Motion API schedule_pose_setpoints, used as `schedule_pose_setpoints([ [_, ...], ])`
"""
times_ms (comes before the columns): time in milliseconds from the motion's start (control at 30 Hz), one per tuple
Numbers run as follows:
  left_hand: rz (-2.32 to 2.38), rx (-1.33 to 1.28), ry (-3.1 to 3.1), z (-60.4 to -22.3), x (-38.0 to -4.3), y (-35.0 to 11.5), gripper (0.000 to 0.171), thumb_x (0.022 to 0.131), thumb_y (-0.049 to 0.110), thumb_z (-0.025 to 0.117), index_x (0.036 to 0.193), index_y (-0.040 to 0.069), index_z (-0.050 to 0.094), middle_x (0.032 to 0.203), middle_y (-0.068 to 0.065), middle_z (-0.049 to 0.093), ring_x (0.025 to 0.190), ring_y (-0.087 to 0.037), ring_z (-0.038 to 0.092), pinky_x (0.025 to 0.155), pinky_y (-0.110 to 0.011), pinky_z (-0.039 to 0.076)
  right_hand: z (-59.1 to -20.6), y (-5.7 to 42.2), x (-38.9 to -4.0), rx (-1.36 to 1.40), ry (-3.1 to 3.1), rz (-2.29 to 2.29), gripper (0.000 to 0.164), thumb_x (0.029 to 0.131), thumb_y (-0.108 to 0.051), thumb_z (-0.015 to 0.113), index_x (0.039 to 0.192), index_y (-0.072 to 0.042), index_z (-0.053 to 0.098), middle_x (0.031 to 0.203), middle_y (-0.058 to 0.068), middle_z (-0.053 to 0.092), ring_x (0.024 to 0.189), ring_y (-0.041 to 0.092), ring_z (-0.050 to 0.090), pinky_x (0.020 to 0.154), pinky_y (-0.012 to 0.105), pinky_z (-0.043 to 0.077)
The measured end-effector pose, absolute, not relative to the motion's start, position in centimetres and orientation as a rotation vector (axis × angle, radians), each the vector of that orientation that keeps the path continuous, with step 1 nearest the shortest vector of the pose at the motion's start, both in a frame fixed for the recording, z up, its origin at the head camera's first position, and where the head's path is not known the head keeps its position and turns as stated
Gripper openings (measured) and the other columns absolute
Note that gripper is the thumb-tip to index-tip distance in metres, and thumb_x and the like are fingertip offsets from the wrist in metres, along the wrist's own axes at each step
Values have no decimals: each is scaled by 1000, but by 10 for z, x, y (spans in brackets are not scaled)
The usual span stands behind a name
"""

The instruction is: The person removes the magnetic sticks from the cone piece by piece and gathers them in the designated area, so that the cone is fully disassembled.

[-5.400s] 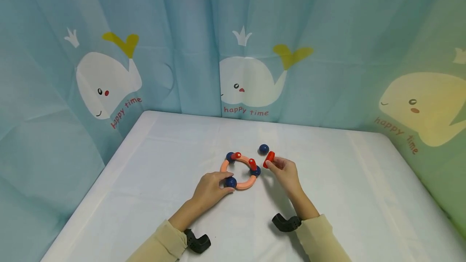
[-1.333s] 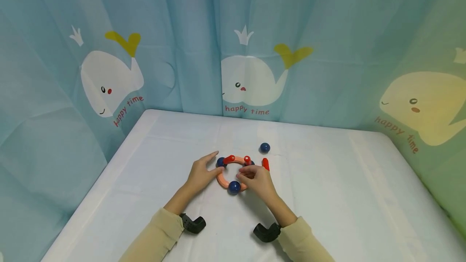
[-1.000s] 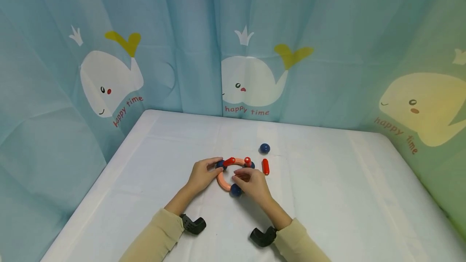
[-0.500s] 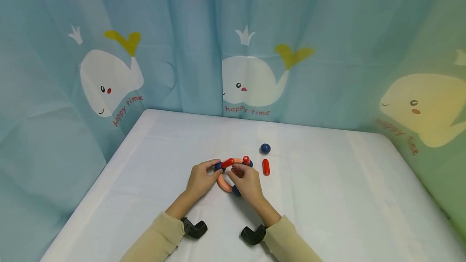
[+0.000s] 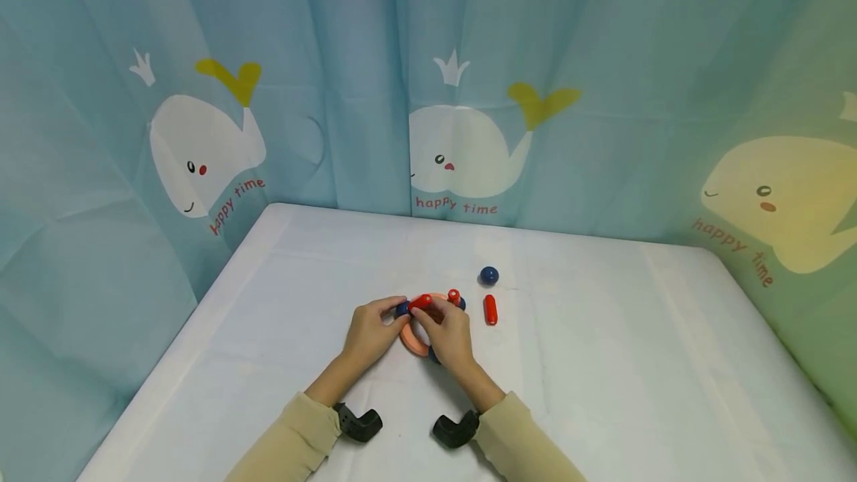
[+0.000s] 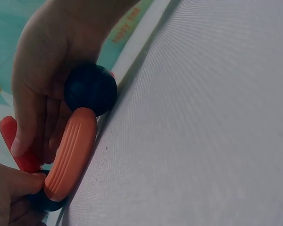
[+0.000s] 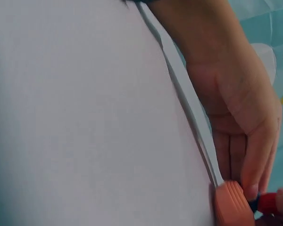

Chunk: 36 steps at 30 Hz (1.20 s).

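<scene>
A ring of salmon-orange curved pieces [image 5: 413, 341] and dark blue balls lies on the table, with short red rods standing up from two balls. My left hand [image 5: 370, 329] pinches the ring's left blue ball [image 5: 402, 309] between thumb and fingers. With thumb and fingers, my right hand [image 5: 451, 333] grips the tilted red rod [image 6: 10, 133] rising from that same ball. Another red rod [image 5: 454, 295] stands on the ring's far right ball. The near blue ball [image 6: 90, 89] is mostly hidden behind my right hand in the head view.
A loose blue ball [image 5: 489, 276] lies beyond the ring to the right. Nearer, a loose red rod [image 5: 491, 309] lies on the white-covered table [image 5: 602, 348]. A light blue curtain [image 5: 361, 95] with whale prints hangs behind the table.
My right hand has let go of a red rod at the right, then moved left over the ring onto the left ball's rod. My left hand has shifted from the near ball to the left ball.
</scene>
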<state>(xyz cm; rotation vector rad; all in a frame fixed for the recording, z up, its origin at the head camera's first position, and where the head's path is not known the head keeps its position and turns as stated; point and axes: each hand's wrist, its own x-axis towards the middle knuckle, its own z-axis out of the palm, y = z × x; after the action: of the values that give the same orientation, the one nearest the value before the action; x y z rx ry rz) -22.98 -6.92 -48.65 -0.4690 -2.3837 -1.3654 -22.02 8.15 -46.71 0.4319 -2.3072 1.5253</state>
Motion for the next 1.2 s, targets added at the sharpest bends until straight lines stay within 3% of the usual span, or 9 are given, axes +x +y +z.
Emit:
schedule_pose_setpoints([
  [467,-1369,-447,-2395,-486,-231,-67,29,77,7,74,105,0,68,101,-11,67,98,-22,62,84,-34,49,-450,86,-215,453,-2285,1411,12,88,-8,63,93,2,66,85,10,66,77,20,65,69,32,53],
  [800,-1379,-431,-2433,-485,-228,-64,30,78,8,73,107,1,68,104,-11,66,100,-22,61,86,-34,48,-431,118,-202,398,-2414,1508,12,88,-8,62,95,1,65,87,8,66,81,21,62,74,36,52],
  [1200,-1390,-420,-2415,-485,-227,-68,31,77,7,74,107,0,68,104,-11,66,99,-22,61,84,-31,48,-434,167,-214,193,-2551,1454,19,87,-13,64,97,3,67,82,8,68,75,19,62,64,25,49],
])
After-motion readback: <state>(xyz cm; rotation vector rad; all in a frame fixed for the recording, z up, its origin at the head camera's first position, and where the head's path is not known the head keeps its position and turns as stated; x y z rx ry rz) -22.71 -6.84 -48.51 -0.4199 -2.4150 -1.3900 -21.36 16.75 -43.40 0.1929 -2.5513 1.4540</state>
